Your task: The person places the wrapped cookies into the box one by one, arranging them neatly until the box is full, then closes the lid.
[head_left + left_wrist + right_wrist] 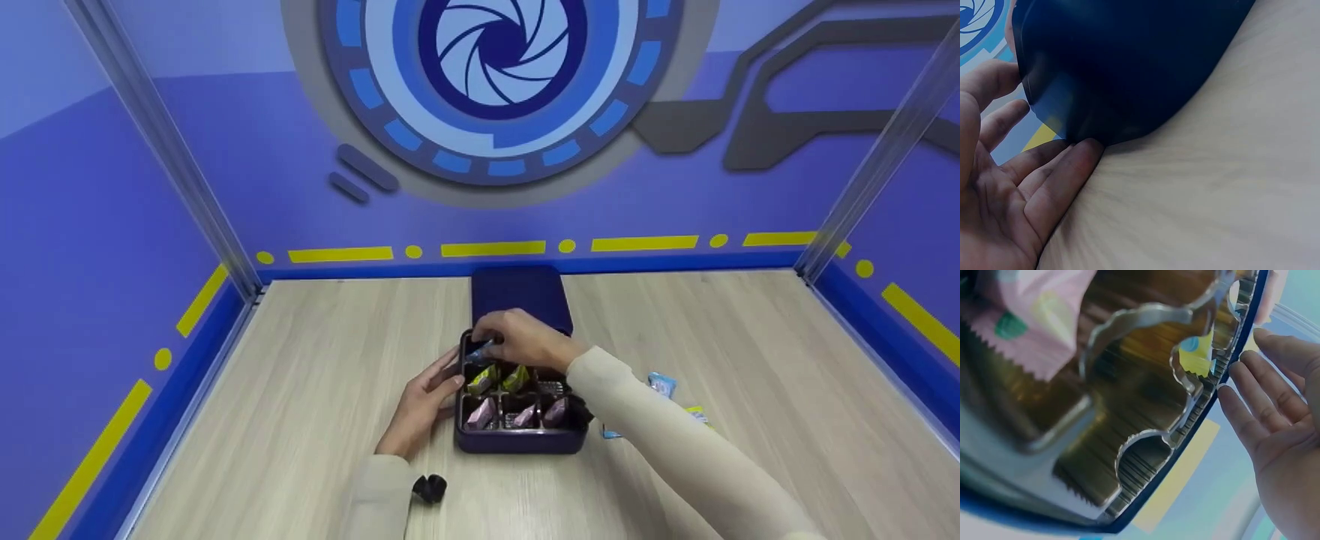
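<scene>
Currently, right hand: bent over the dark blue box's far-left compartment; whether its fingers pinch or only touch the blue wrapper, I cannot tell.
Blue wrapper: in that compartment, right under the right fingertips; probably light and slick, so easiest to pinch across its middle with 1 finger and thumb.
Left hand: fingers loosely extended, touching the box's outer side, apparently steadying it.
Dark blue box: between the 2 hands, lid open beyond the right hand; looks stiff, best held by its outer walls.
Tray dividers: below the right hand; thin, likely to flex if pressed.
Yellow-green wrappers: 2, just nearer than the right fingers.
Pink wrappers: 3, nearer still; serrated edge offers purchase.
Loose packets: beside the right forearm, partly hidden.
</scene>
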A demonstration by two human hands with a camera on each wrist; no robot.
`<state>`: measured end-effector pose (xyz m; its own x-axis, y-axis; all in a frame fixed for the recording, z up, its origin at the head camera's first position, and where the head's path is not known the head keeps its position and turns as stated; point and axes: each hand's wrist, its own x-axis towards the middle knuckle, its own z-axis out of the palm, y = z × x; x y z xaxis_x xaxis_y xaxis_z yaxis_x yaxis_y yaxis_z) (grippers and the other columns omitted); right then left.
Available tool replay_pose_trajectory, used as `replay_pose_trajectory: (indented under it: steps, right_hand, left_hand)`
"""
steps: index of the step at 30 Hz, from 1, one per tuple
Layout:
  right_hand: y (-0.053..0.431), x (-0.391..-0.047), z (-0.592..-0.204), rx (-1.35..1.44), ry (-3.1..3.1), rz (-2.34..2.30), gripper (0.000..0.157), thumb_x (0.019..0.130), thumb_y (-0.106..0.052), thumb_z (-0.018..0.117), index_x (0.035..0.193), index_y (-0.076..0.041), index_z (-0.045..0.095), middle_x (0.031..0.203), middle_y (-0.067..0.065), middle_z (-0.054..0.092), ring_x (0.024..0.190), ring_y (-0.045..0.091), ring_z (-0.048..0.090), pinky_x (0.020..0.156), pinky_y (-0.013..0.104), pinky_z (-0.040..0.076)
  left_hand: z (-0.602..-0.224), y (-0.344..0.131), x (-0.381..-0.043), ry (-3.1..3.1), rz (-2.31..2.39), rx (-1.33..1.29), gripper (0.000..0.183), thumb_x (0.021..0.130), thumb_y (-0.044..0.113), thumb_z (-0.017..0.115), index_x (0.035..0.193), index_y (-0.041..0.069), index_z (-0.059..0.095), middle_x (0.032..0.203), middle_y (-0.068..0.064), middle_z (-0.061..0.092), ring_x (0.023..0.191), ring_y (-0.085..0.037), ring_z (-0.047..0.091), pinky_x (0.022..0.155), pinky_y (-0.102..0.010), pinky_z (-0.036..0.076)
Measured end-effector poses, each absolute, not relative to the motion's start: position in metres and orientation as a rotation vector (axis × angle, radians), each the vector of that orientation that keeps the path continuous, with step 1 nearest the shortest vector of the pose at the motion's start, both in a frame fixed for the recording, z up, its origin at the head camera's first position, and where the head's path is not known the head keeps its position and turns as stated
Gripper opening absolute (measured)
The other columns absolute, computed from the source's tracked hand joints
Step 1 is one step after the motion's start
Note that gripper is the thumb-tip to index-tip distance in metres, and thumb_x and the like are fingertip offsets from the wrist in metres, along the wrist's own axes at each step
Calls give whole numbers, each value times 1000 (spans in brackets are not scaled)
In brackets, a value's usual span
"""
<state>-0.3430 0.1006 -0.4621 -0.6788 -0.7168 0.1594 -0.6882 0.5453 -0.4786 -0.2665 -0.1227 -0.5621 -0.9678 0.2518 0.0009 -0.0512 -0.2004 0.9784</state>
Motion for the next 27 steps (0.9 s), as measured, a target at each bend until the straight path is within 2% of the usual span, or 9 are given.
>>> replay_pose_trajectory:
  steps: [17,27]
  right_hand:
    - [146,-329,-459,-1216,2799,-908,24,98,-8,79,120,-1,75,116,10,74,110,28,71,97,46,58]
    - [178,-321,-450,-1165,2837,-933,26,99,-11,77,122,0,73,120,11,72,115,33,68,100,50,55]
  left_hand:
    - [-562,-123,-265,1853,2271,227,63,107,21,68,164,14,43,163,-22,43,129,-34,64,98,-46,58]
    - [-561,-121,-265,1880,2269,223,61,107,21,68,164,15,45,164,-20,43,134,-35,59,99,-48,58]
